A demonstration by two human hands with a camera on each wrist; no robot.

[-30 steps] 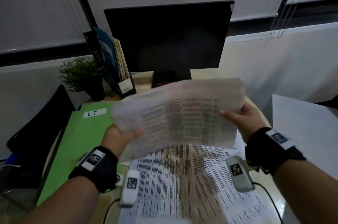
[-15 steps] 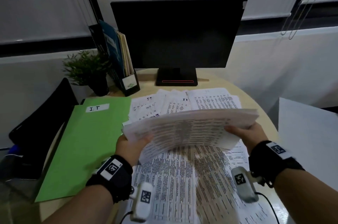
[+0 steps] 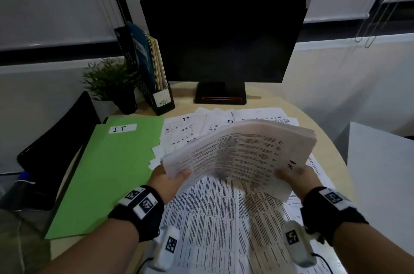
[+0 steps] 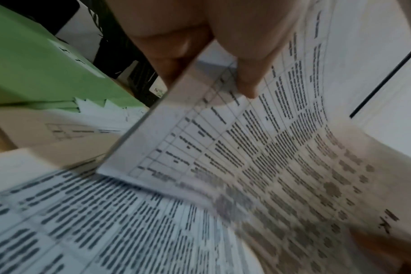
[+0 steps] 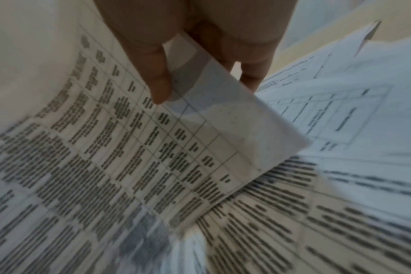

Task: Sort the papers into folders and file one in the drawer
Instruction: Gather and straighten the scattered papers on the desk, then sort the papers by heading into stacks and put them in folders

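I hold a stack of printed papers (image 3: 242, 152) above the desk, tilted with its far edge raised. My left hand (image 3: 172, 178) grips the stack's left end, thumb on top (image 4: 246, 61). My right hand (image 3: 295, 175) grips the right end, where "HR" is handwritten; its thumb (image 5: 152, 70) lies on the printed face of the stack (image 5: 176, 139). More printed sheets (image 3: 219, 224) lie spread on the desk beneath. A green folder (image 3: 107, 173) labelled "IT" lies at the left, closed, with white paper corners sticking out of its right edge. No drawer is in view.
A dark monitor (image 3: 224, 40) stands at the back of the round beige desk (image 3: 331, 161). A file holder with folders (image 3: 154, 76) and a small potted plant (image 3: 112, 81) stand at the back left. A black chair (image 3: 58, 139) is at the left, a white panel (image 3: 380, 184) at the right.
The stack has come down from an upright position in front of the monitor to a lower, flatter tilt over the desk. Both hands kept their grip.
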